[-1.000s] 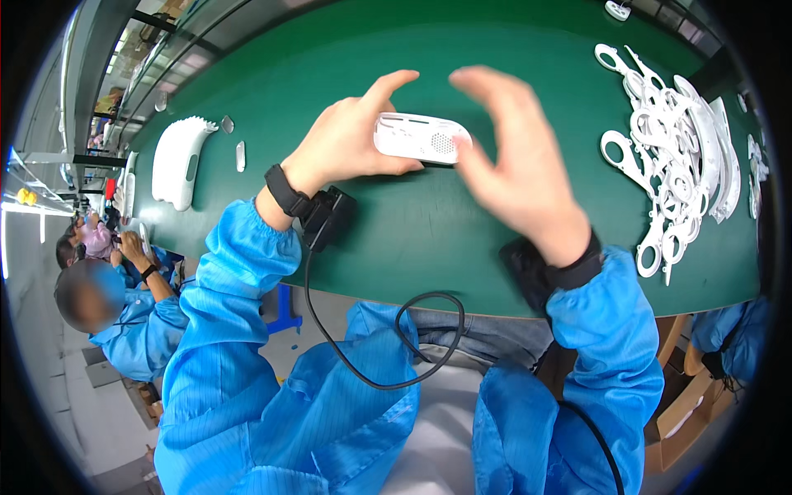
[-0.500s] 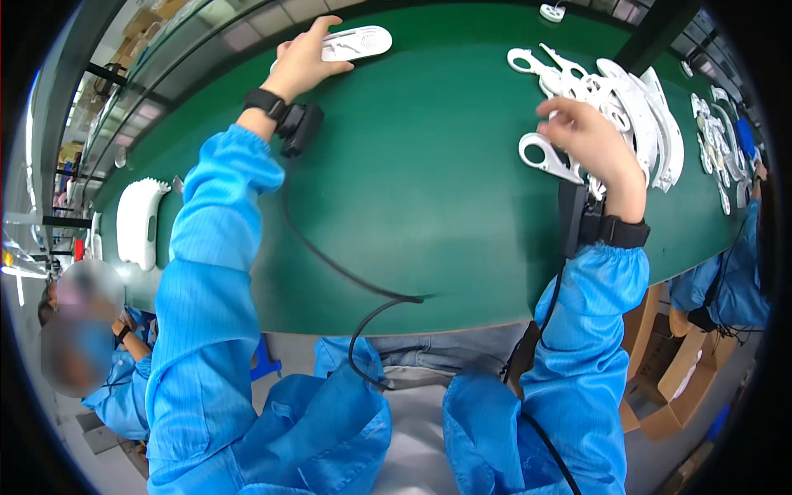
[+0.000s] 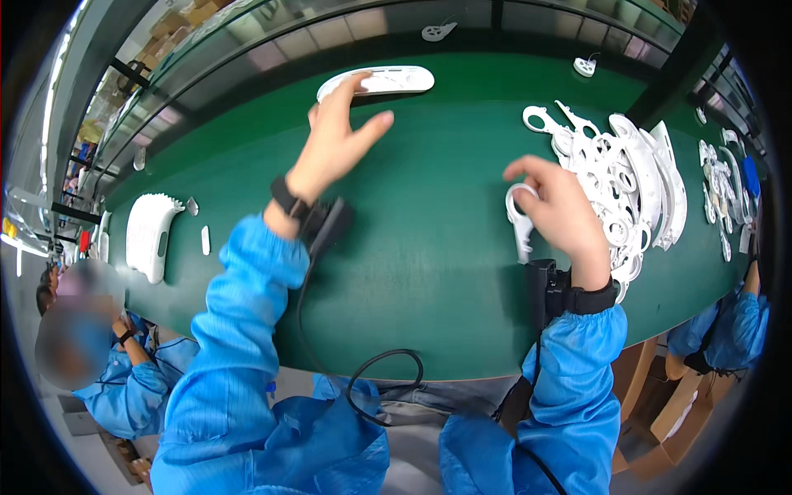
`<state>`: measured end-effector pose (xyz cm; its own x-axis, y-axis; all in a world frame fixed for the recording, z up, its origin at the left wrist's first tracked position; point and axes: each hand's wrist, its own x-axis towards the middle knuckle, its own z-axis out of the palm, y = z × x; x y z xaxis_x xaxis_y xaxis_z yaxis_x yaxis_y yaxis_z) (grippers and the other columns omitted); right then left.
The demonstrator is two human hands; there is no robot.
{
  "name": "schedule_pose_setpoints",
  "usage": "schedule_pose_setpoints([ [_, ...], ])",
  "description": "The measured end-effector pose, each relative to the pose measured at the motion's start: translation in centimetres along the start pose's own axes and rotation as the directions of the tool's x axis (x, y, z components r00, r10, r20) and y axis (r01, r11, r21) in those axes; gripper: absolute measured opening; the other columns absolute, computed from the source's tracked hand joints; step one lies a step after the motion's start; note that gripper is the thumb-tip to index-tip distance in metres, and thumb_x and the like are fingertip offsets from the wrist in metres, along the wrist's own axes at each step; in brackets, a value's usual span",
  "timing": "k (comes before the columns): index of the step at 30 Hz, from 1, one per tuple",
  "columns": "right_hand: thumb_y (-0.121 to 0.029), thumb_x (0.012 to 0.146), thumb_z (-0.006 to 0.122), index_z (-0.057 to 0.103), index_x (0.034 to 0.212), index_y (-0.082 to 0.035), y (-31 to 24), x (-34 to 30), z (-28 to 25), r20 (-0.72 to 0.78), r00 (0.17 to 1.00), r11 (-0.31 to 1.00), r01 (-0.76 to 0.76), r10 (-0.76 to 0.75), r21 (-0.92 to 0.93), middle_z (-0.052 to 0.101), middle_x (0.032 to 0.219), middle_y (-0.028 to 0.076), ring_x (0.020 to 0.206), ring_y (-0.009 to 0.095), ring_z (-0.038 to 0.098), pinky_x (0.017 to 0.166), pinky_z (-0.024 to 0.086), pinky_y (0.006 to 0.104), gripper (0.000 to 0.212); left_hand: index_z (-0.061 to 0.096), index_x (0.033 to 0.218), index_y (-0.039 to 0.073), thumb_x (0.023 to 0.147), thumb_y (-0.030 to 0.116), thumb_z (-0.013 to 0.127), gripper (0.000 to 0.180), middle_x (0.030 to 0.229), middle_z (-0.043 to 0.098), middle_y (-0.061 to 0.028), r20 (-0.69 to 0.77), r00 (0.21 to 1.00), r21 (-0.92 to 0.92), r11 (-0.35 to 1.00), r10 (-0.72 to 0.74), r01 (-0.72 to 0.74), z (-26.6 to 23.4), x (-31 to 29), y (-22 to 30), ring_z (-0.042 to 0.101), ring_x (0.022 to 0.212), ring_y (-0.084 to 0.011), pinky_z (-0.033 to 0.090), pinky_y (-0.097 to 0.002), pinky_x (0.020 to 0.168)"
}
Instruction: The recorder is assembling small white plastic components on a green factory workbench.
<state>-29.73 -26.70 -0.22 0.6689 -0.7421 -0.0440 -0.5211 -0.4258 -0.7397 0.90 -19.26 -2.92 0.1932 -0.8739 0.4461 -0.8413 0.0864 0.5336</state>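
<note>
My left hand (image 3: 337, 142) has its fingers apart and holds nothing. Just beyond its fingertips lies a long white plastic shell (image 3: 404, 80) with rounded ends, partly hidden by the index finger. A white plastic part with a ring at one end (image 3: 523, 234) is pinched in my right hand (image 3: 559, 208), its stem hanging toward me. Right beside that hand spreads a heap of white ring-ended plastic parts (image 3: 590, 157). Several long curved white shells (image 3: 675, 194) rest against the heap's right side.
At the left of the green table (image 3: 412, 305) stands a white comb-edged housing (image 3: 147, 239) with small pieces nearby. Small white round parts (image 3: 584, 66) lie at the back. A dark post (image 3: 681, 62) rises behind the heap. Co-workers sit left and right; a black cable (image 3: 388, 355) loops before me.
My left hand has drawn back from the long white shell. My right hand has taken hold of the ring-ended part and moved it left from the heap. The view has shifted.
</note>
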Motion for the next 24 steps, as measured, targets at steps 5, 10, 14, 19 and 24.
schedule_pose_setpoints([
  [5, -0.006, 0.086, 0.052, 0.06, 0.102, -0.005, 0.2, 1.5, 1.8, 0.016, 0.99, 0.869, -0.13, 0.139, 0.478, 0.062, 0.074, 0.0, 0.057, 0.006, 0.05, 0.049, 0.038, 0.0224, 0.018, 0.052, 0.127, 0.004, 0.085, 0.013, 0.068, 0.046, 0.113, 0.06, -0.0082, 0.13, 0.99, -0.216, 0.973, -0.053, 0.08, 2.2, -8.0, 3.3, 0.055, 0.11, -0.0185, 0.038, -0.0343, 0.101],
  [10, -0.013, 0.084, 0.058, 0.059, 0.108, -0.002, -0.9, 2.1, 5.3, 0.01, 0.988, 0.887, -0.141, 0.152, 0.439, 0.063, 0.078, 0.004, 0.059, 0.01, 0.059, 0.048, 0.045, 0.0239, 0.026, 0.062, 0.111, 0.005, 0.082, 0.011, 0.068, 0.031, 0.106, 0.061, -0.011, -0.023, 0.994, -0.335, 0.938, -0.105, 0.092, 2.4, -7.0, 2.5, 0.06, 0.098, -0.0231, 0.047, -0.0341, 0.086],
  [14, -0.012, 0.086, 0.056, 0.06, 0.108, 0.0, -0.1, 1.9, 6.0, -0.011, 0.984, 0.844, -0.149, 0.18, 0.516, 0.067, 0.083, 0.008, 0.059, 0.011, 0.059, 0.051, 0.05, 0.0263, 0.025, 0.063, 0.106, 0.003, 0.082, 0.011, 0.068, 0.026, 0.103, 0.062, -0.0102, 0.035, 0.997, -0.354, 0.932, -0.067, 0.075, 2.6, -7.3, 2.2, 0.06, 0.097, -0.0225, 0.047, -0.0329, 0.086],
  [19, -0.013, 0.085, 0.06, 0.061, 0.103, -0.001, 0.5, 2.2, 7.4, -0.114, 0.993, 0.915, 0.028, 0.02, 0.403, 0.065, 0.077, 0.006, 0.055, 0.009, 0.058, 0.049, 0.048, 0.0243, 0.022, 0.061, 0.101, 0.0, 0.086, 0.007, 0.061, 0.017, 0.102, 0.06, -0.0107, 0.123, 0.992, -0.237, 0.972, 0.024, 0.006, 1.6, -7.7, 2.2, 0.056, 0.101, -0.0236, 0.043, -0.0323, 0.091],
  [24, -0.013, 0.086, 0.06, 0.062, 0.098, 0.003, -0.3, 1.8, 6.7, -0.08, 0.996, 0.944, 0.002, 0.026, 0.329, 0.063, 0.071, 0.006, 0.056, 0.012, 0.059, 0.051, 0.047, 0.0283, 0.019, 0.058, 0.1, -0.001, 0.086, 0.005, 0.058, 0.015, 0.103, 0.058, -0.0097, 0.134, 0.991, -0.207, 0.978, -0.001, 0.029, 1.9, -8.0, 2.1, 0.053, 0.102, -0.0235, 0.04, -0.0309, 0.092],
])
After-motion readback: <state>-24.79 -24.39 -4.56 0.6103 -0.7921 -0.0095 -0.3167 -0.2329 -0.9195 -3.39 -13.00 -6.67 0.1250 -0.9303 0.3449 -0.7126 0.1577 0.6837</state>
